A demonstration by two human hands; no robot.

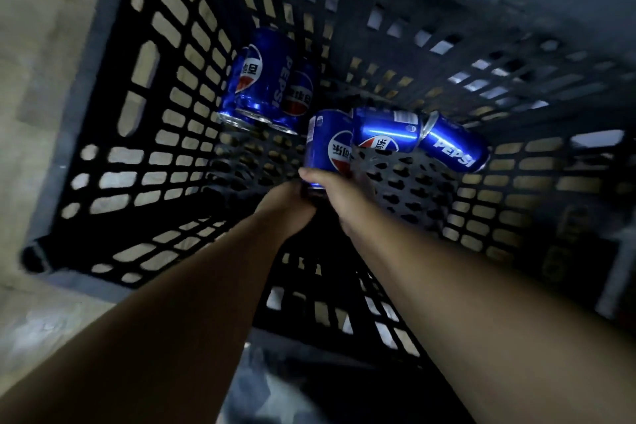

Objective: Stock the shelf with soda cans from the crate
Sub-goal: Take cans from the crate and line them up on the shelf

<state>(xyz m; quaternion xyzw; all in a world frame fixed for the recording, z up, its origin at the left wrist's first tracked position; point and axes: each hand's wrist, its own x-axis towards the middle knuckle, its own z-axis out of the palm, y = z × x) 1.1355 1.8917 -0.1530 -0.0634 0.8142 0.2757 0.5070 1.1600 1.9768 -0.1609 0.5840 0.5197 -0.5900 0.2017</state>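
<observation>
Blue aluminium Pepsi soda can [328, 148] was inside the black lattice plastic crate [172, 86], near the middle of its floor, tilted, base end toward the camera; right hand [339, 196] gripped that end, thumb curled over the near side, fingers wrapped behind; left hand [287, 208] sat against the same end, fingers hidden under it, couldn't tell if they gripped; three more blue cans [265, 79] clustered by the crate's left wall, touching each other; two further blue cans [385, 129] lay on their sides end to end toward the right wall, just beside the held one; pale floor [41, 45] showed beyond the left edge.
</observation>
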